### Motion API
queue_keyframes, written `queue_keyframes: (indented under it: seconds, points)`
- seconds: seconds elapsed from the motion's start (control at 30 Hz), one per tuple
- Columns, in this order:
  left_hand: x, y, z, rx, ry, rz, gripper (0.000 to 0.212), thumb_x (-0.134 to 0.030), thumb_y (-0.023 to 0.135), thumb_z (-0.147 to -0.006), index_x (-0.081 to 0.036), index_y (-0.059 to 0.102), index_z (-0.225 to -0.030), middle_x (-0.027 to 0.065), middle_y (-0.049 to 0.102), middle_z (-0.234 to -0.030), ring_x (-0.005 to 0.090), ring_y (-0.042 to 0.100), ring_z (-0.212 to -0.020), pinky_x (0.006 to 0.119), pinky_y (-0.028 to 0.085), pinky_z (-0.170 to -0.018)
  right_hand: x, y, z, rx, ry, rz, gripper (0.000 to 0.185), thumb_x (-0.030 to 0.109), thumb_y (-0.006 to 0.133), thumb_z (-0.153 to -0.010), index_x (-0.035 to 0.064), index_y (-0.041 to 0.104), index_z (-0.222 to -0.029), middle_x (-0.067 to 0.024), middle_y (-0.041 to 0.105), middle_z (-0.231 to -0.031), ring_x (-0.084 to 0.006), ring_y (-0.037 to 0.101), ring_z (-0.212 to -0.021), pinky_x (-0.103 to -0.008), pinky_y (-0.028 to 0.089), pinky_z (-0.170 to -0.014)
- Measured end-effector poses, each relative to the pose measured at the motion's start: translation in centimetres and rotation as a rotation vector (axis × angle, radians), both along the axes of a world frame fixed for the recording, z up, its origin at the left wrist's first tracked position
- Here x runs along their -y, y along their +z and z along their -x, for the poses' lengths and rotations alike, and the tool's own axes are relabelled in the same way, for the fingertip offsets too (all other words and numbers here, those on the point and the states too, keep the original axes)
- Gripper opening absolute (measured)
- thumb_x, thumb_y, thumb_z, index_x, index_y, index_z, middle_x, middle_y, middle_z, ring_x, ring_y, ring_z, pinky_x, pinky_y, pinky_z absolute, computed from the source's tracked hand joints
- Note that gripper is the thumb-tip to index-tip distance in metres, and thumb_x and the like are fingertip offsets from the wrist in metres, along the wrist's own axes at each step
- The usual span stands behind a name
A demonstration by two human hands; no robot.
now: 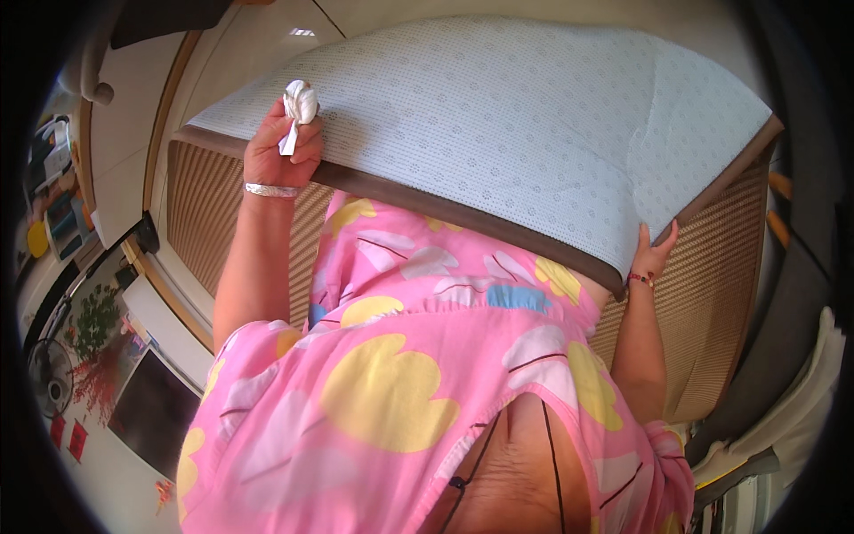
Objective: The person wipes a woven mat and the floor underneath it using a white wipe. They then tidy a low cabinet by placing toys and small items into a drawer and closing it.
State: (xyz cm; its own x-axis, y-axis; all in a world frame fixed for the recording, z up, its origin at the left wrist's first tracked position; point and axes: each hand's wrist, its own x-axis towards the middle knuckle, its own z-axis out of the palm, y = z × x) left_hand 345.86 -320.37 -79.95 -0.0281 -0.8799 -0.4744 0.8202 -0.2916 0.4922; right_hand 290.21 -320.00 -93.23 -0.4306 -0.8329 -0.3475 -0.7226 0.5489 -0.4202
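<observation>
My left hand (pixel 283 150) is closed around a crumpled white tissue (pixel 300 103), with a silver bangle on the wrist. It is over the near left edge of a floor mat (pixel 480 113). The mat is folded over, so its pale, dotted non-slip underside faces up, bordered by dark brown binding (pixel 427 203). Its tan ribbed face (pixel 707 294) shows below the fold on both sides. At the near right corner of the folded part, my right hand (pixel 650 257) grips the bound edge. Some of its fingers are hidden behind the mat.
Pale floor tiles (pixel 127 120) extend past the mat. On the left are a television (pixel 157 410), a green plant (pixel 97 320) and a fan (pixel 52 380). Dark grey furniture (pixel 754 387) with a light cloth (pixel 794 400) borders the right side.
</observation>
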Motion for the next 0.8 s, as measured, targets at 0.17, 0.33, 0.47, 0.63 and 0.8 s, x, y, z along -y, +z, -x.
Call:
queue_keyframes:
  seconds: [0.17,0.33,0.47,0.63,0.8]
  points:
    - [0.3,0.0,0.8,-0.039,-0.023,0.035,0.046,-0.004,0.053,-0.079,-0.003,0.045,-0.124,0.0099,0.054,-0.091,0.013,0.044,-0.062,0.022,0.035,-0.046,-0.1,0.0,0.2,0.057,-0.012,0.017,0.069,0.03,0.062,-0.08,0.0149,0.026,-0.137,-0.0171,0.033,-0.138,-0.0328,0.037,-0.123,-0.0396,0.033,-0.099]
    - [0.3,-0.5,0.6,0.024,-0.03,-0.004,0.042,-0.003,0.052,-0.079,-0.004,0.049,-0.12,0.0124,0.056,-0.094,0.0191,0.055,-0.071,0.025,0.041,-0.051,-0.2,0.0,0.0,0.028,0.028,0.051,0.069,0.026,0.063,-0.081,0.0122,0.025,-0.137,-0.0178,0.032,-0.138,-0.0325,0.036,-0.124,-0.0387,0.032,-0.1]
    - [0.5,-0.5,0.5,0.063,-0.037,-0.049,0.04,-0.002,0.051,-0.078,-0.003,0.05,-0.118,0.0151,0.055,-0.097,0.0167,0.051,-0.066,0.022,0.039,-0.047,-0.2,-0.1,0.1,0.049,0.031,0.065,0.068,0.025,0.063,-0.081,0.0103,0.026,-0.137,-0.0182,0.032,-0.138,-0.0325,0.035,-0.125,-0.0386,0.031,-0.101]
    - [1.5,0.5,2.0,0.252,-0.065,-0.177,0.036,0.001,0.049,-0.08,-0.001,0.052,-0.115,0.0136,0.057,-0.089,0.0125,0.047,-0.054,0.019,0.031,-0.038,-0.1,0.1,-0.1,0.016,0.028,0.058,0.068,0.024,0.063,-0.081,0.0106,0.026,-0.137,-0.018,0.033,-0.138,-0.0321,0.035,-0.125,-0.0388,0.031,-0.101]
    - [2.5,1.5,4.1,0.537,-0.115,-0.307,0.034,0.006,0.042,-0.078,0.0,0.057,-0.108,0.0106,0.059,-0.081,0.0097,0.045,-0.046,0.019,0.027,-0.036,-0.3,-0.3,0.3,0.042,0.015,0.058,0.068,0.024,0.063,-0.081,0.0122,0.026,-0.137,-0.0179,0.033,-0.138,-0.0326,0.036,-0.124,-0.0387,0.031,-0.101]
